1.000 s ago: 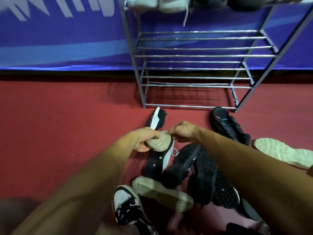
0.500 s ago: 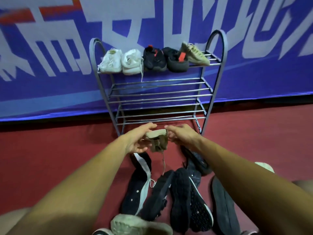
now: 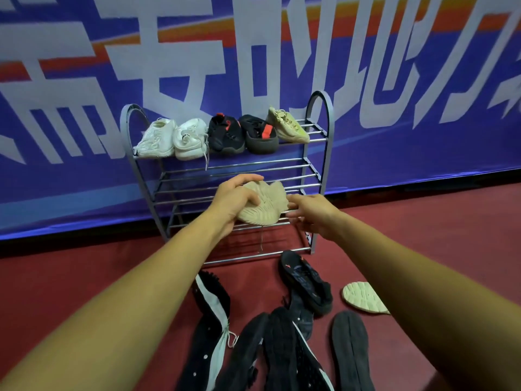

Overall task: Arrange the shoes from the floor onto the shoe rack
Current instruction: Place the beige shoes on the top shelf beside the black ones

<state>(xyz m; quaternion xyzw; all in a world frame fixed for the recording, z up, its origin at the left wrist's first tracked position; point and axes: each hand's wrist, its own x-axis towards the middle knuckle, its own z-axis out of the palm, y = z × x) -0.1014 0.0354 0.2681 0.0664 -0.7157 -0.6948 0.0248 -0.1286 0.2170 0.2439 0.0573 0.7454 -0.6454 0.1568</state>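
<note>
While the left hand (image 3: 236, 200) curls thumb and fingers round the left part of a beige shoe (image 3: 266, 206), the right hand (image 3: 311, 214) lies just beside the shoe's right edge with fingers extended and relaxed, gripping nothing. The shoe is held off the floor in front of the middle rails of the shoe rack (image 3: 329, 131), ridged underside toward the viewer. Far, on the top shelf: two white shoes (image 3: 158, 136), two black shoes (image 3: 225, 134) and a pale shoe (image 3: 287, 125). Near, on the red floor (image 3: 70, 277): several black shoes (image 3: 307, 280) and an upturned pale sole (image 3: 363, 296).
</note>
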